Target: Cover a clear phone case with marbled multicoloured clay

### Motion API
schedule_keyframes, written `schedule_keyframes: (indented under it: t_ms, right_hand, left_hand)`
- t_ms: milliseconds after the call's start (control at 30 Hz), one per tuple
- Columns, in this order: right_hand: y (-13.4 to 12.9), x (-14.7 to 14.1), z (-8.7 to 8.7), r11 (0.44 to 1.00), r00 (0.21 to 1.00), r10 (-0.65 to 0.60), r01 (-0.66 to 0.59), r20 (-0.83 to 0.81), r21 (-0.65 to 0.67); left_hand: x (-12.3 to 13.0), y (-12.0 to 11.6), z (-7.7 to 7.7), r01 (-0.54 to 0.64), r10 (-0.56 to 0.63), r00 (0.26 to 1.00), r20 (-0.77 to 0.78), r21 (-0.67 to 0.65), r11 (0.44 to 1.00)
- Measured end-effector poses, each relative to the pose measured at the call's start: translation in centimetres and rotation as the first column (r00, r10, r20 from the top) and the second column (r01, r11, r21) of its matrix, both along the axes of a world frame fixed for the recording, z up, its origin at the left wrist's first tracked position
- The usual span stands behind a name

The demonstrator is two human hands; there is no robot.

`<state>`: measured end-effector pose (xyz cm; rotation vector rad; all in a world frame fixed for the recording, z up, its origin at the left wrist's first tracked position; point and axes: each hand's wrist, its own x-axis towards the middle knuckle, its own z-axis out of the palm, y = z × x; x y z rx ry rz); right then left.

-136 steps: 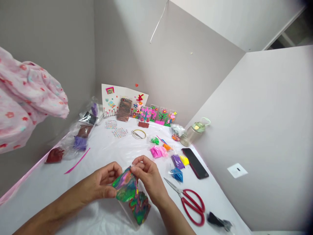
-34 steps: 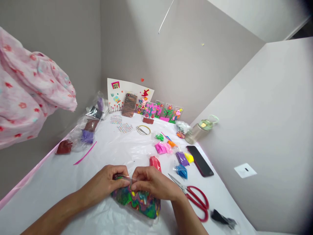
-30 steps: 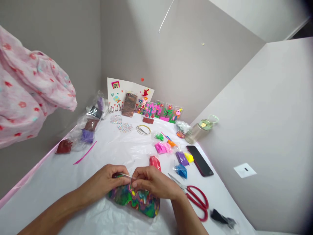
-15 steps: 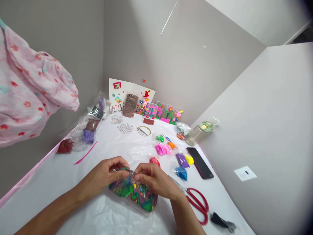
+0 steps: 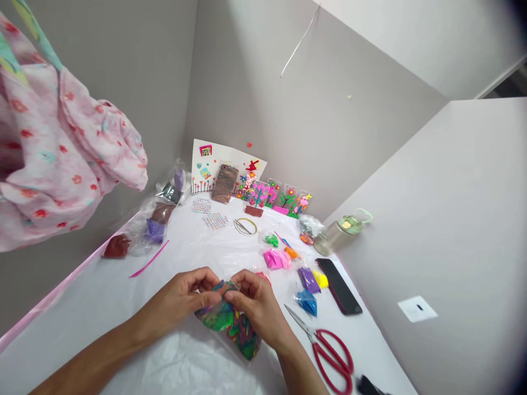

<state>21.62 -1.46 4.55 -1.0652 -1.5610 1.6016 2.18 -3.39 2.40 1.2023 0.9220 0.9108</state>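
Observation:
My left hand (image 5: 195,293) pinches the upper left edge of a multicoloured marbled clay sheet (image 5: 218,315), thumb in front and fingers curled behind. My right hand (image 5: 257,307) grips the same edge, its thumb tip very close to the left thumb. Green, purple, orange and yellow swirls cover the sheet. It is tilted, with a clear, shiny margin along its lower edge; what it lies against underneath is hidden. Just beyond my right hand a small red packet (image 5: 263,276) is partly covered. Red-handled scissors (image 5: 325,351) lie to the right of that hand, blades slightly apart.
Bagged clay packs, pink (image 5: 277,259), purple (image 5: 308,280) and blue (image 5: 307,303), lie right of centre. A black phone (image 5: 340,286) and a bottle (image 5: 340,233) line the right edge. More bags (image 5: 155,230) sit at left. Pink cloth (image 5: 74,148) hangs at upper left.
My hands have come closer together at the sheet's upper edge, and the sheet looks narrower and more tilted. The view has shifted slightly, showing more of the scissors.

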Motion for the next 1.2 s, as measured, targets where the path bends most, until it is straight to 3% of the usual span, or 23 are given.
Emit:
schedule_keyframes:
  t_ms: [167, 400, 600, 833, 1200]
  right_hand:
    - [-0.3, -0.2, 0.7, 0.992, 0.992, -0.046, 0.032, 0.116, 0.121]
    - [-0.7, -0.6, 0.7, 0.997, 0.992, -0.061, 0.055, 0.113, 0.054]
    - [-0.3, -0.3, 0.5, 1.0, 0.998, -0.015, 0.014, 0.065, 0.015]
    - [-0.4, -0.3, 0.7, 0.995, 0.99, -0.081, 0.073, 0.114, 0.075]
    - [-0.3, -0.2, 0.9, 0.994, 0.991, -0.026, 0.012, 0.13, 0.11]
  left_hand:
    - [0.5, 0.0, -1.1, 0.017, -0.016, 1.0, 0.011, -0.041, 0.999]
    - [1.0, -0.2, -1.2, 0.013, -0.015, 0.997, -0.074, -0.019, 1.0]
    - [0.9, -0.3, -1.0, 0.017, -0.018, 0.998, -0.053, -0.031, 0.999]
    - [1.2, -0.6, -0.8, 0.017, -0.019, 0.993, -0.116, -0.023, 1.0]
    - [1.5, -0.6, -1.2, 0.026, -0.024, 0.988, -0.149, 0.01, 1.0]
